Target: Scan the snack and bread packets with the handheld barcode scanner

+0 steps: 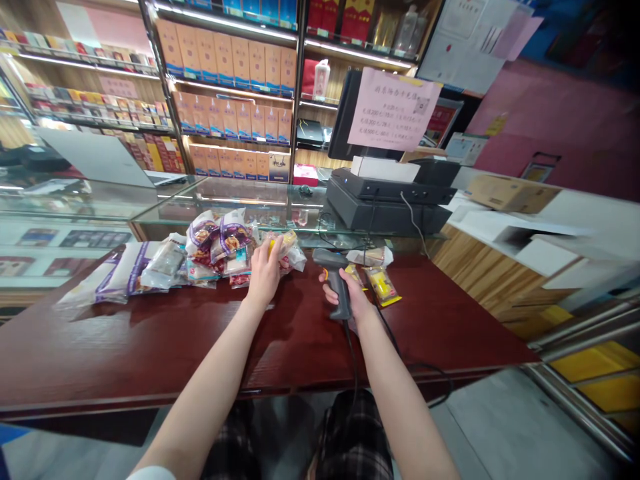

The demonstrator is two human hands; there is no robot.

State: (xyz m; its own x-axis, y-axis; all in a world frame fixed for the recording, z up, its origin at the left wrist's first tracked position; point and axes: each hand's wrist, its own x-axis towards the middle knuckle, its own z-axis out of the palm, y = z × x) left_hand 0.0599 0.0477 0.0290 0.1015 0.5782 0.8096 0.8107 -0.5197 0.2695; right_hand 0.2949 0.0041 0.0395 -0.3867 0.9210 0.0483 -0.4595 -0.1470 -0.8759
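While a person stands at a shop counter, a lot of things lie in front of them. Far to the left is a silver laptop (95,157) on a glass case (240,200). Nearer, on the dark red counter top (150,350), a flat plastic bag (120,273) lies beside a big heap of snack bags (217,247). The person's left hand (263,277) is at the right end of the heap. It is half open, and its curved fingers hold a small clear packet (283,250) with yellow in it.

Just to the right is a gray barcode scanner (336,283) with a yellow trigger. It lies on a slant: its handle goes down toward the person, and its head points up and left, at the clear packet. Nothing stands between them. The right hand (350,297) is closed around the handle, and a black cord (353,360) hangs down from the scanner past the counter edge. Both arms reach forward from the person's body.

Just right of the scanner lie two yellow packets (383,287). Behind them sits a black cash register (390,200) with a pink paper sign (395,110) above it. Farther right is a cardboard box (510,193).
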